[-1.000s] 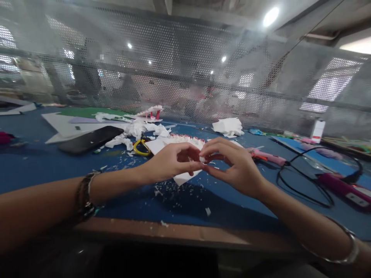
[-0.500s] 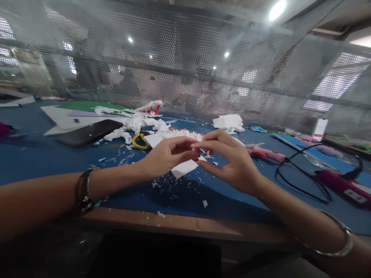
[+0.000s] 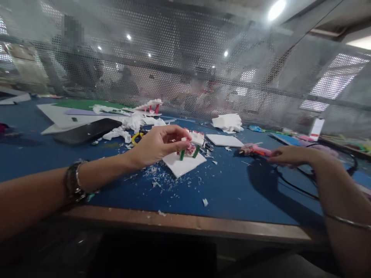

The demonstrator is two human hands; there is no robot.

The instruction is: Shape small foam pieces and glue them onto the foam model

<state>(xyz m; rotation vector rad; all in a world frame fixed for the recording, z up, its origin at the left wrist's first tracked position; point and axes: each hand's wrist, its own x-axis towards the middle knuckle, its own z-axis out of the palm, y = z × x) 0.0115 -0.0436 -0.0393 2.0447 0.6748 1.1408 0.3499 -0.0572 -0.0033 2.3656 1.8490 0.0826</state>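
Note:
In the head view, my left hand [image 3: 158, 144] pinches a small white piece [image 3: 184, 139] between thumb and fingertips, just above a little model with green posts [image 3: 196, 151] and a red-and-white top. The model stands on a square white foam board [image 3: 181, 166]. Far to the right, my right hand [image 3: 295, 156] is closed over the handle of a pink glue gun [image 3: 259, 150] lying on the table; its fingers are partly hidden.
White scraps litter the blue table [image 3: 226, 193]. At left lie a black phone-like slab [image 3: 88, 131], yellow-handled scissors [image 3: 135, 138] and crumpled tissue [image 3: 133, 122]. Behind are a white board [image 3: 225, 140] and a tissue stack [image 3: 228, 122]. A black cord [image 3: 298, 188] loops at right.
My right hand has left my left hand and moved right to the glue gun. My left hand has shifted slightly left, and the green-posted model now shows.

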